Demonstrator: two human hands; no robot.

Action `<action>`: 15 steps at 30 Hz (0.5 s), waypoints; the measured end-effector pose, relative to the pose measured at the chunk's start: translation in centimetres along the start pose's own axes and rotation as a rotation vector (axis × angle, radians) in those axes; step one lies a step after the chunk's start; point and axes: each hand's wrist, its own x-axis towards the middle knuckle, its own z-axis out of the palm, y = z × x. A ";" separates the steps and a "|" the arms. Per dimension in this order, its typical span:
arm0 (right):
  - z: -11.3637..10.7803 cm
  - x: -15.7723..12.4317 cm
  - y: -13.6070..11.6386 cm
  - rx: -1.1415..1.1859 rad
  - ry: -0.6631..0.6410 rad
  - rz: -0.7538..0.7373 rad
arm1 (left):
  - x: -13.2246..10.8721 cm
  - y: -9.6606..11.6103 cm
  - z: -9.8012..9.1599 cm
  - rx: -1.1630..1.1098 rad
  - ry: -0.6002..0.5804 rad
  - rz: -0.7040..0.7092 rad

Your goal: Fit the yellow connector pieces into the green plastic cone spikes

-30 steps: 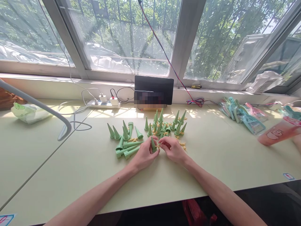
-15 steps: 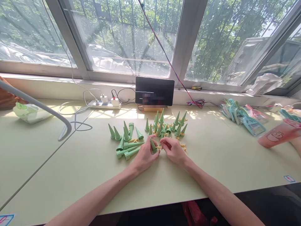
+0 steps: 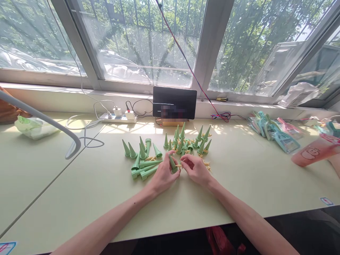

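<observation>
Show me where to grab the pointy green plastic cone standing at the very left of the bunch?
Probably pinch the green plastic cone low down, around its wide bottom part, coming from the left. It stands upright on the pale table, thin tip up, and other cones crowd only its right side.

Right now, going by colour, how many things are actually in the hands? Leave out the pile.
Green: 1, the cone in the left hand
Yellow: 1, the yellow piece pinched by the right hand
Total: 2
</observation>
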 end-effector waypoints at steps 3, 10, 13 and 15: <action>0.0 0.0 0.0 0.006 -0.006 0.000 | 0.0 -0.1 0.0 0.006 -0.011 0.001; 0.1 -0.2 0.0 0.026 -0.027 -0.011 | 0.1 -0.1 0.1 -0.007 -0.004 -0.023; 0.1 -0.2 -0.2 0.030 -0.030 -0.024 | 0.0 -0.1 0.0 -0.012 0.010 -0.014; 0.1 -0.3 -0.2 0.029 -0.029 -0.030 | 0.0 0.0 0.0 -0.020 0.019 -0.016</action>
